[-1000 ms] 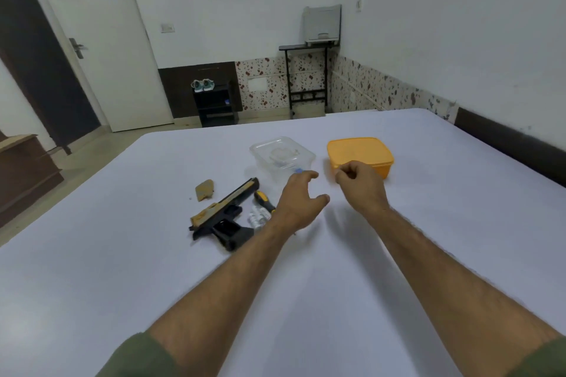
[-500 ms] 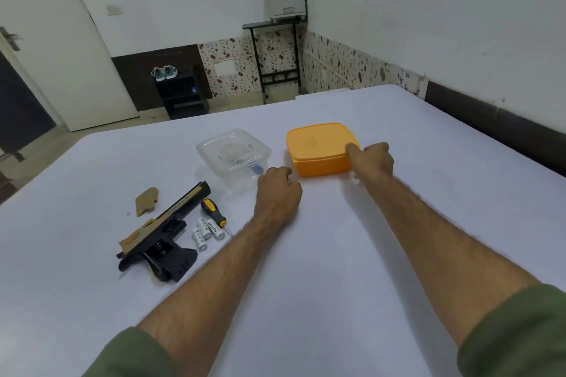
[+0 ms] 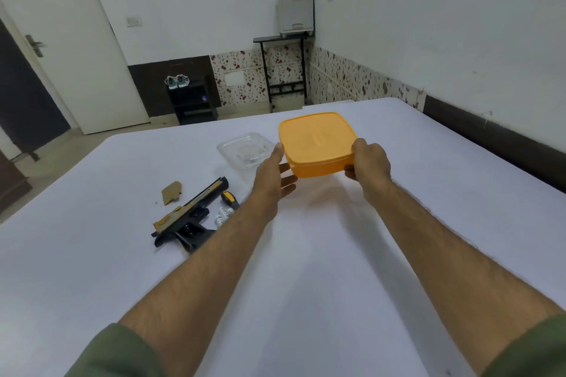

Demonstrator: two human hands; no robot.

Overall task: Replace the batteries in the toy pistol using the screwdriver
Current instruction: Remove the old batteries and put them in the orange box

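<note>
Now the orange box (image 3: 317, 145) is up off the white table (image 3: 92, 269); half a second ago it sat flat with the right hand at its side and the left hand resting in front of the clear tub. Both hands have closed in on it. The left hand (image 3: 272, 174) lies against its nine o'clock side, fingers straight and spread beneath the base, thumb up along the lid edge. The right hand (image 3: 369, 162) grips its three o'clock corner, thumb over the lid, fingers curled under.

Starting at the left of the table: a tan plastic cover piece (image 3: 172, 192), flat and angular. Just beside it the toy pistol (image 3: 190, 217) lies on its side, tan slide over a black frame, muzzle toward one o'clock. Near its grip, small white batteries (image 3: 222, 214), cylinders partly hidden by the left forearm. The screwdriver (image 3: 229, 197) shows only its black-and-yellow handle. Behind the left hand sits a clear plastic tub (image 3: 245, 148), rounded square, see-through. The orange box is smooth, matte, rounded square, lid on.
</note>
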